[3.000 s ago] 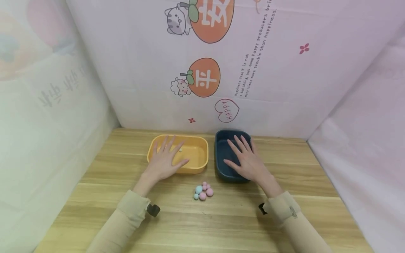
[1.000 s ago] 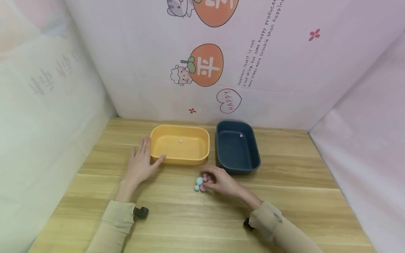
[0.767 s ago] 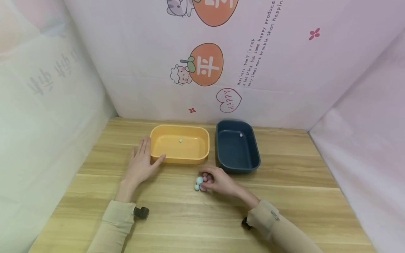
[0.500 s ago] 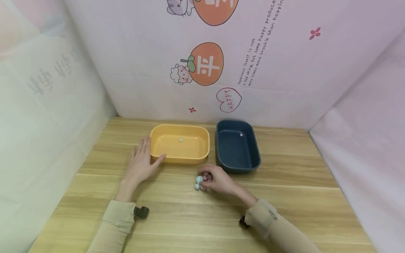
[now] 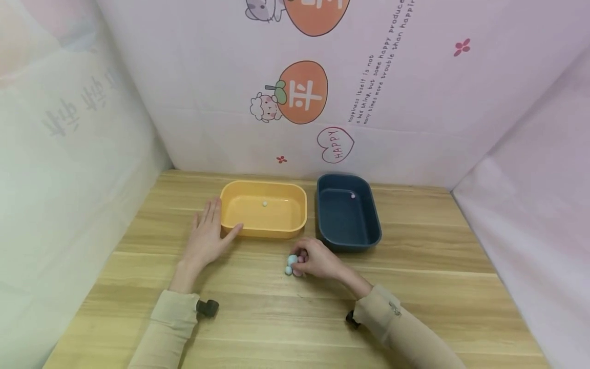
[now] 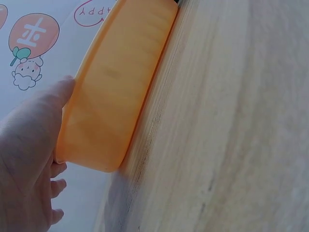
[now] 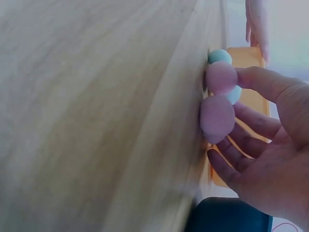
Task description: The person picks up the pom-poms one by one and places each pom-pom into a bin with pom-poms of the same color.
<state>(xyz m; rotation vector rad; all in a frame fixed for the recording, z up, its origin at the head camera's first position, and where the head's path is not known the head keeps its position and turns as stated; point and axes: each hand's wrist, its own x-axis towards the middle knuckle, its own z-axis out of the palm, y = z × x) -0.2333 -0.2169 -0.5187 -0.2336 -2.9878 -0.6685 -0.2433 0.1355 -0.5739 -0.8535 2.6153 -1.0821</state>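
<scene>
My right hand (image 5: 322,261) curls over a cluster of small balls on the table, thumb on one side and fingers on the other. In the right wrist view the thumb tip meets a pink ball (image 7: 221,77); a larger pink ball (image 7: 217,117) lies between it and the curled fingers. Light blue balls (image 5: 292,260) sit at the cluster's left side. My left hand (image 5: 203,241) spreads at the near left corner of the yellow container (image 5: 262,233), thumb on its front rim and fingers along its left side.
A dark blue container (image 5: 345,220) stands right of the yellow one, holding a tiny pink ball (image 5: 353,196). A tiny pale ball (image 5: 265,204) lies in the yellow container. Printed cloth (image 5: 207,138) hangs behind the wooden table (image 5: 262,318) and at both sides.
Both hands were spread over the containers three seconds ago. The left has moved to the yellow container's left corner; the right has come down to the balls and its fingers have drawn in slightly.
</scene>
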